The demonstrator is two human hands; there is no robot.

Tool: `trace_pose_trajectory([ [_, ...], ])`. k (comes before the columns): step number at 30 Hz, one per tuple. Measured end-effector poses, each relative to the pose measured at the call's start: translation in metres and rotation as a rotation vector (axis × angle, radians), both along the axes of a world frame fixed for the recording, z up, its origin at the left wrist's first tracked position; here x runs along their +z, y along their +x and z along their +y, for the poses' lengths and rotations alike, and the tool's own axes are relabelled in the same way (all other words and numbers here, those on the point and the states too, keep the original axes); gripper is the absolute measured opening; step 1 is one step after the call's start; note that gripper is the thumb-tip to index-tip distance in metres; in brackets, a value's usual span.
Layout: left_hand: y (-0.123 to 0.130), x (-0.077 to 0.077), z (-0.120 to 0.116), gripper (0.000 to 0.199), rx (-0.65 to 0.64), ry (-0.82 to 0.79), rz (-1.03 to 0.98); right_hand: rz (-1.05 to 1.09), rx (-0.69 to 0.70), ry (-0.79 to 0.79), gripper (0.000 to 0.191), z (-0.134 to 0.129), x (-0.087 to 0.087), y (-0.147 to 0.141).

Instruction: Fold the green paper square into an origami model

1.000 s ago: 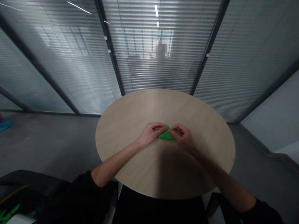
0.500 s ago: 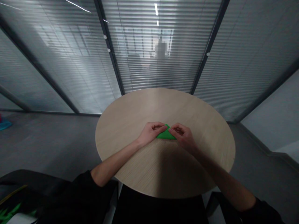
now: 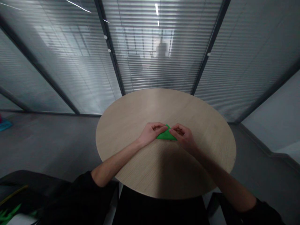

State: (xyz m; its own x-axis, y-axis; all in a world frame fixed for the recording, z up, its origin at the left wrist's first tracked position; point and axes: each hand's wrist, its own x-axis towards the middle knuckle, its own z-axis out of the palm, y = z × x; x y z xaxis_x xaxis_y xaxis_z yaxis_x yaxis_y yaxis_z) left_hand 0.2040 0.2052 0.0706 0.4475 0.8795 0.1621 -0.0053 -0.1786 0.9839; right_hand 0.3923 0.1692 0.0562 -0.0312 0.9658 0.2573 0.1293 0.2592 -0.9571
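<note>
A folded green paper triangle [image 3: 166, 135] lies at the middle of the near half of the round table, its point facing away from me. My left hand [image 3: 151, 132] is at its left side, fingers curled, fingertips pinching the paper's left edge. My right hand [image 3: 182, 136] mirrors this on the right, with its fingertips on the right corner. The two hands almost meet above the paper's tip. Both palms and forearms rest low over the pale wood top [image 3: 161, 106].
Frosted glass partitions with blinds [image 3: 150, 59] stand behind the round table, with a blurred person [image 3: 162, 56] beyond them. A dark seat [image 3: 28, 193] at lower left holds green and yellow items. A teal object [image 3: 5, 125] lies on the grey floor at far left.
</note>
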Motion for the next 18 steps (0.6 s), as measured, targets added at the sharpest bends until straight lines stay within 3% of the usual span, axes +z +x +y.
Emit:
trace_pose_trajectory([
  [8,-0.003,-0.004,0.006,0.030,0.063,-0.008,-0.035,0.039,0.103,-0.097,0.033,0.001,-0.004,0.005],
  [18,-0.007,-0.004,0.011,0.032,0.136,-0.020,-0.109,-0.019,0.077,-0.103,0.027,-0.004,0.009,0.008],
])
